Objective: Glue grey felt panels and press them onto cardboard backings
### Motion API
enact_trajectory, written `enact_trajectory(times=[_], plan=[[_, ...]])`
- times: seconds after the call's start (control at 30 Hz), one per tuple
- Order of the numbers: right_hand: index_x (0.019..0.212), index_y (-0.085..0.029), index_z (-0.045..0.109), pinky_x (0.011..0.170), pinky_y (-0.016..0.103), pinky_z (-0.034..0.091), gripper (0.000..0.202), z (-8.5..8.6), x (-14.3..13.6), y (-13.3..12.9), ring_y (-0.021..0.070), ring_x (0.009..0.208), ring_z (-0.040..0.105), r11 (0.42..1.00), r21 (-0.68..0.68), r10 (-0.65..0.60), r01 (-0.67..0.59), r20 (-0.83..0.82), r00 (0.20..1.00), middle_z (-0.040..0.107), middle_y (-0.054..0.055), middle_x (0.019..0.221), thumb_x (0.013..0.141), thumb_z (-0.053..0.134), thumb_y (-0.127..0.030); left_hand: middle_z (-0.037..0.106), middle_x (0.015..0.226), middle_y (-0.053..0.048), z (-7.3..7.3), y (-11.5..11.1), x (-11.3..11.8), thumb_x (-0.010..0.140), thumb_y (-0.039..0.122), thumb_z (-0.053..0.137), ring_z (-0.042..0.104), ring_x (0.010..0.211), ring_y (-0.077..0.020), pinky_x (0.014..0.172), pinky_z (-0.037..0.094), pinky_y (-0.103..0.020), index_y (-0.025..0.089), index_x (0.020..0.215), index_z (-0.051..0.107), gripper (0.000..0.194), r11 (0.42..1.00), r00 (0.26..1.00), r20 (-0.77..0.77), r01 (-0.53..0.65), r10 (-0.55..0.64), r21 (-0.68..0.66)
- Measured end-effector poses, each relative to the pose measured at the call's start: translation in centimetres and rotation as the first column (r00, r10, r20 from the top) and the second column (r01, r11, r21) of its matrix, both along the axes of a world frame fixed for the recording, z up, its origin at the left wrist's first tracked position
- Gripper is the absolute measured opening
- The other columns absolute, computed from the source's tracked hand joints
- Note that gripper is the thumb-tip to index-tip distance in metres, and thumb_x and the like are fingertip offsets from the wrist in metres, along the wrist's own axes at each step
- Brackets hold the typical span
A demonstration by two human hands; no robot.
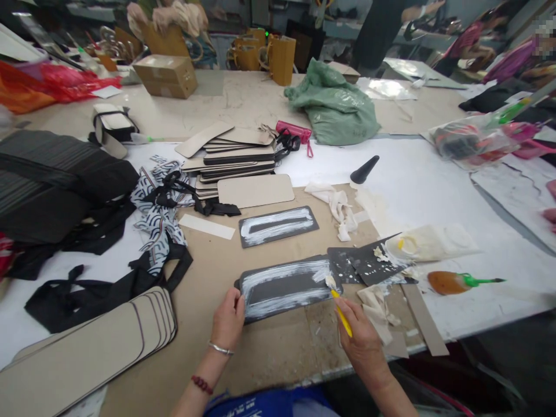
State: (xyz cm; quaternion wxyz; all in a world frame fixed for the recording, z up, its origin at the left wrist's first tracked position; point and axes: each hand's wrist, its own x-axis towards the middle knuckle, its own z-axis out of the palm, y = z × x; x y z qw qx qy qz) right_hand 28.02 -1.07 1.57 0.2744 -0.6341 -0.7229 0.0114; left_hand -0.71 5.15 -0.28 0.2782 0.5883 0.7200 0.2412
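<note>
My left hand (228, 321) presses the black panel's (284, 286) left end, lower centre of the counter (434, 185) | right hand (362, 341), grip clenched on the yellow brush (341, 313), tip on panel's glue-streaked right end | second glued panel (278, 225) above

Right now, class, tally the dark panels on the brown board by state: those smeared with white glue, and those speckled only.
Glue-smeared dark panels: 2, the near panel under the left hand and the far panel.
Speckled dark scraps: 2, overlapping.
Total: 4
</note>
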Motion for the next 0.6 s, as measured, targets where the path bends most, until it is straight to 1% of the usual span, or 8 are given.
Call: enact_trajectory(times=[0.07,0.17,0.23,0.3,0.4,0.47,0.53,0.6], plan=[[0.110,-0.020,0.056,0.073,0.034,0.053,0.027,0.9,-0.7,-0.1,0.0204,0.087,0.061,1.000,0.000,0.001,-0.001,-0.064,0.998,0.062,0.009,0.096,0.085,0.045,-0.021,0.047,0.053,0.005,0.1,0.3,-0.1,0.071,0.035,0.045,0.047,0.051,-0.0132,0.055,0.039,-0.026,0.022,0.065,0.043,0.014,0.991,0.983,0.150,-0.090,0.104,-0.100],[0.101,-0.021,0.059,0.075,0.033,0.052,0.020,2.8,-2.6,0.6,0.0188,0.084,0.061,0.999,-0.045,-0.026,0.014,-0.274,0.961,0.064,0.007,0.091,0.084,0.048,-0.023,0.054,0.057,0.003,0.1,0.7,-0.4,0.064,0.038,0.050,0.050,0.053,-0.0131,0.052,0.039,-0.024,0.019,0.073,0.051,0.021,0.955,0.893,0.384,-0.139,0.235,-0.260],[0.096,-0.021,0.061,0.078,0.034,0.051,0.018,3.8,-4.6,1.5,0.0191,0.085,0.061,0.992,-0.126,-0.072,0.018,-0.437,0.897,0.065,0.006,0.090,0.083,0.049,-0.027,0.053,0.054,0.003,0.1,0.9,-0.5,0.062,0.039,0.051,0.048,0.051,-0.0123,0.048,0.037,-0.023,0.017,0.071,0.054,0.024,0.941,0.841,0.475,-0.110,0.260,-0.321],[0.094,-0.020,0.062,0.078,0.034,0.052,0.020,4.2,-7.1,2.5,0.0198,0.085,0.062,0.967,-0.253,-0.151,-0.007,-0.597,0.788,0.065,0.007,0.091,0.083,0.050,-0.031,0.050,0.051,0.004,0.2,1.0,-0.6,0.061,0.040,0.052,0.045,0.049,-0.0111,0.046,0.035,-0.022,0.017,0.063,0.053,0.023,0.939,0.815,0.523,-0.072,0.249,-0.336],[0.093,-0.017,0.061,0.073,0.034,0.053,0.026,3.4,-11.2,4.0,0.0195,0.080,0.063,0.905,-0.408,-0.280,-0.122,-0.787,0.550,0.065,0.008,0.091,0.082,0.049,-0.038,0.050,0.050,0.004,0.3,1.1,-0.8,0.062,0.038,0.052,0.046,0.051,-0.0112,0.050,0.038,-0.022,0.017,0.058,0.053,0.022,0.942,0.796,0.565,-0.023,0.219,-0.334],[0.092,-0.015,0.060,0.069,0.034,0.054,0.030,2.3,-13.2,5.0,0.0195,0.075,0.064,0.884,-0.428,-0.319,-0.190,-0.848,0.424,0.065,0.008,0.087,0.081,0.049,-0.041,0.054,0.053,0.004,0.2,1.1,-0.9,0.062,0.036,0.052,0.051,0.058,-0.0130,0.058,0.042,-0.024,0.017,0.061,0.056,0.019,0.947,0.780,0.595,0.013,0.192,-0.321],[0.090,-0.015,0.060,0.068,0.035,0.054,0.032,1.2,-13.8,5.8,0.0197,0.073,0.064,0.884,-0.423,-0.323,-0.197,-0.859,0.396,0.065,0.009,0.087,0.080,0.050,-0.043,0.058,0.056,0.002,-0.1,1.1,-1.1,0.062,0.035,0.052,0.055,0.064,-0.0153,0.065,0.044,-0.026,0.016,0.065,0.059,0.020,0.947,0.767,0.618,0.045,0.170,-0.317],[0.091,-0.015,0.061,0.072,0.036,0.053,0.033,0.7,-13.2,6.2,0.0206,0.077,0.063,0.894,-0.429,-0.327,-0.129,-0.821,0.469,0.065,0.010,0.091,0.078,0.051,-0.044,0.060,0.060,0.001,-0.5,1.1,-1.4,0.064,0.035,0.050,0.056,0.068,-0.0169,0.068,0.044,-0.028,0.016,0.066,0.060,0.022,0.946,0.776,0.611,0.065,0.153,-0.319]])
